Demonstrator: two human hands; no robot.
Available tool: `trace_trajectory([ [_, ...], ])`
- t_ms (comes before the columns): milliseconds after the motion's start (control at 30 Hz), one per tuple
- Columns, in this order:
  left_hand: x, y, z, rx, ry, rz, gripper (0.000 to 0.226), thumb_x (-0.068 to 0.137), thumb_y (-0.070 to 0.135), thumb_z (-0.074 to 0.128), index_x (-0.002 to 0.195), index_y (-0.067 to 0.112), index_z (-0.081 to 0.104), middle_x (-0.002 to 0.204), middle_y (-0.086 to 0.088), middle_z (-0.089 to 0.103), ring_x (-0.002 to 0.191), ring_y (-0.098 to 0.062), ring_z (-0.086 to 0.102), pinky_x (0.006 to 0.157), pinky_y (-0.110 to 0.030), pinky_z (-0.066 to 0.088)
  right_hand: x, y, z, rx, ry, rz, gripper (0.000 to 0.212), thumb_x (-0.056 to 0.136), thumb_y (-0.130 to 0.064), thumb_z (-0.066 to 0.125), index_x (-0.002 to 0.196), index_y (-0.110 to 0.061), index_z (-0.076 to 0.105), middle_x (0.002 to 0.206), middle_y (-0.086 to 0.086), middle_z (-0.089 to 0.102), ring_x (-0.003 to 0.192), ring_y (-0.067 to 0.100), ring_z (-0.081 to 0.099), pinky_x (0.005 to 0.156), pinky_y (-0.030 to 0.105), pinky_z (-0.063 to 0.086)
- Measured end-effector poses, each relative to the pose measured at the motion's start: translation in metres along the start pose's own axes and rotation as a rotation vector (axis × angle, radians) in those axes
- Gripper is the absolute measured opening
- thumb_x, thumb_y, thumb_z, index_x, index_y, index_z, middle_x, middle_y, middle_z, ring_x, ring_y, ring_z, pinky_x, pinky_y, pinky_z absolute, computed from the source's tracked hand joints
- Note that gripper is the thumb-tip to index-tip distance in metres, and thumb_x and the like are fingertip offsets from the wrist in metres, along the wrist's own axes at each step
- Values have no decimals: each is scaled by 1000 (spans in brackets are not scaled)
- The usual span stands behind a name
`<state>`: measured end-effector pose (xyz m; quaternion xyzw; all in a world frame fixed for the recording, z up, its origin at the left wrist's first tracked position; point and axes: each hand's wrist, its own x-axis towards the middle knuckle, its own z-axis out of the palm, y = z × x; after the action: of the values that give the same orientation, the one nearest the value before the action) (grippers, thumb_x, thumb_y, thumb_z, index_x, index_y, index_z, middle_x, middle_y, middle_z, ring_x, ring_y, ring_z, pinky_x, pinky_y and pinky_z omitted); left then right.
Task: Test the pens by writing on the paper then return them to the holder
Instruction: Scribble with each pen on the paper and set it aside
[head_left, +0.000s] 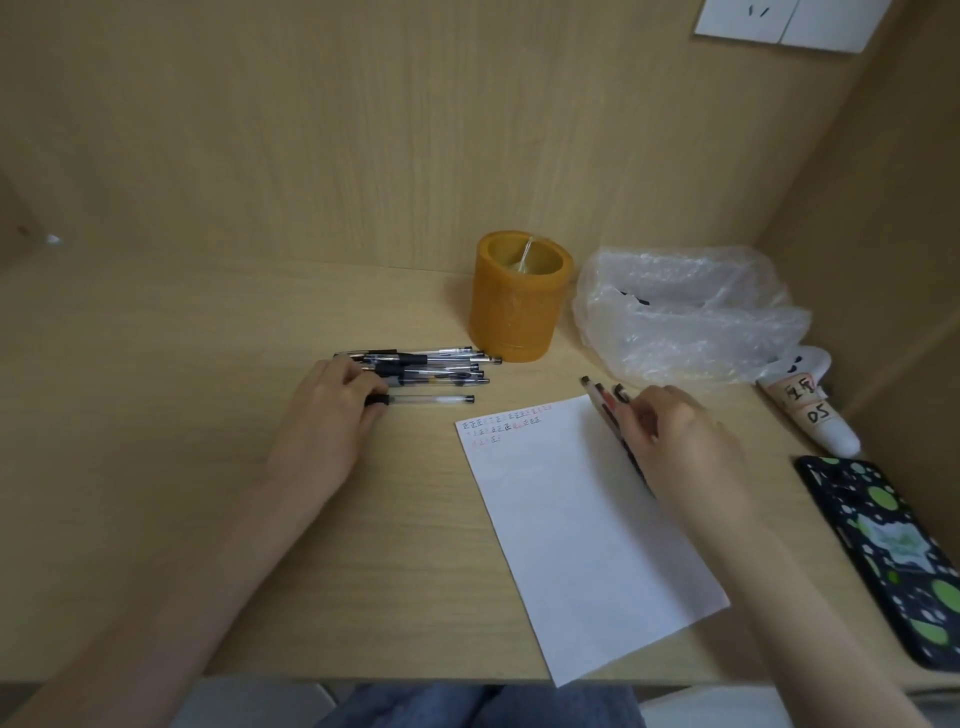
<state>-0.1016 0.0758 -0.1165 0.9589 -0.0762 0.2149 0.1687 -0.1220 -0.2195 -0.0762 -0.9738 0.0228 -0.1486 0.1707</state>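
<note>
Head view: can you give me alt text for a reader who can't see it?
A left hand rests on a pile of pens while the right hand holds several pens over a sheet of paper with rows of small test marks. An orange holder stands behind on the wooden desk.

Matt wood-grain desk (156, 364), clear plastic pens (426, 366), crinkled glossy plastic bag (691, 312).

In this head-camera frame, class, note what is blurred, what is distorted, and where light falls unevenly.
Head view: the right hand and its pens smear with motion blur; the wide lens bows the desk edge and wall panels; lighting is soft and even, with faint shadow beside the holder; the paper's writing is too small to read.
</note>
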Motion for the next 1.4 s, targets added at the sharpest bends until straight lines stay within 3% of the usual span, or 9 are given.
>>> trace_trajectory([
  [200,-3,15,-9,-56,48,24,11,82,10,66,92,11,61,88,-9,62,81,-31,57,74,-41,44,-9,-26,13,601,-213,64,18,91,-30,60,76,-20,64,60,-10,55,46,2,45,49,18,33],
  [333,-9,51,-27,-397,-39,-5,9,92,23,52,101,24,52,84,12,60,74,-8,57,68,-27,44,-17,-52,18,1079,-543,88,28,85,-36,64,103,-14,64,68,2,58,49,8,46,45,17,36],
  [433,-17,73,-26,-530,-155,60,11,92,23,52,103,27,52,82,23,57,76,8,54,65,-10,37,-18,-68,24,1316,-560,32,35,83,-31,63,110,-8,62,66,4,57,49,12,46,43,20,34],
  [567,-22,80,-20,-603,-191,-10,12,94,27,47,86,33,54,68,23,55,69,11,52,60,-10,33,-13,-76,30,1287,-392,-16,24,93,-19,59,76,-3,63,57,8,54,45,11,45,43,20,35],
  [767,-18,79,-27,-623,-230,-54,19,87,53,45,83,40,59,75,15,67,68,-2,60,58,-20,39,-6,-70,19,1309,-394,-123,22,91,-16,61,69,-13,62,57,10,57,44,14,45,42,22,34],
  [967,-28,68,-18,-515,-281,-102,18,81,50,58,98,44,60,53,21,53,53,0,49,54,-19,33,20,-49,16,1566,-189,321,26,94,-16,53,68,-11,49,51,5,57,40,16,52,36,19,30],
  [1133,-37,78,-10,-388,-404,-2,28,80,55,58,107,49,62,58,31,57,59,10,51,59,-13,36,20,-51,37,1319,-355,244,32,97,-29,51,91,-2,67,68,16,71,60,18,70,41,18,42],
  [1267,-38,79,-6,-310,-429,30,34,79,58,56,111,47,61,74,16,67,71,1,58,70,-17,44,17,-55,49,1163,-200,158,31,77,-20,79,62,-1,60,49,7,58,44,12,51,51,18,41],
  [1400,-40,78,-3,-285,-395,34,35,79,58,56,111,47,60,84,15,71,77,0,60,66,-8,36,17,-54,60,1037,-86,147,38,79,-13,75,51,-6,50,43,-12,44,47,2,42,52,10,36],
])
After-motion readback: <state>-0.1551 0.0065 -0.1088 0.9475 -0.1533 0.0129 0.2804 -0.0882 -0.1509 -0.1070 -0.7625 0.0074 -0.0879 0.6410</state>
